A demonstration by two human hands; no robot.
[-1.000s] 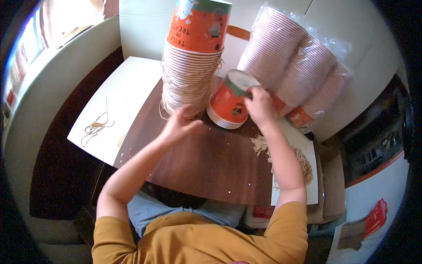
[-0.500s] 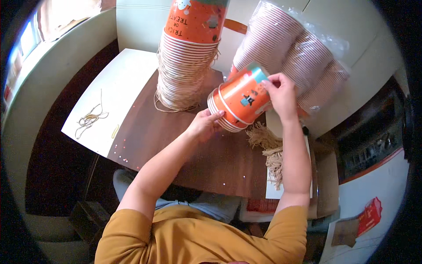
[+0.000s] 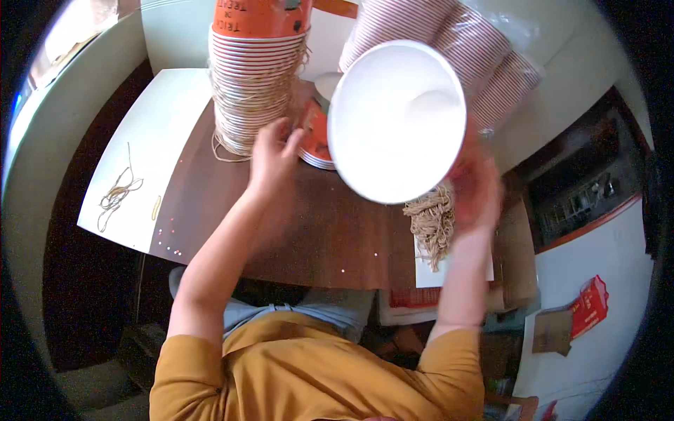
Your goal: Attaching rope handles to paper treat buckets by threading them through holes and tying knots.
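Our right grip (image 3: 479, 188), blurred, holds a paper bucket (image 3: 397, 121) raised above the table (image 3: 309, 235), its white inside facing us. Our left grip (image 3: 270, 158), fingers parted, is near a short upside-down stack (image 3: 317, 135), contact unclear; beyond are a tall twine-draped stack (image 3: 254, 81) and, at right, plastic-wrapped buckets (image 3: 472, 43).

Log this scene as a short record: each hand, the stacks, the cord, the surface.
Right hand: right hand, blurred, holding a bucket with its white inside facing the camera
Left hand: left hand, open, beside the short stack; contact unclear
Tall stack: tall stack of nested buckets, cord about it
Wrapped goods: wrapped stacks in clear plastic, behind the bucket
Cord: cord bundle at right; loose string at left
Surface: dark brown tabletop
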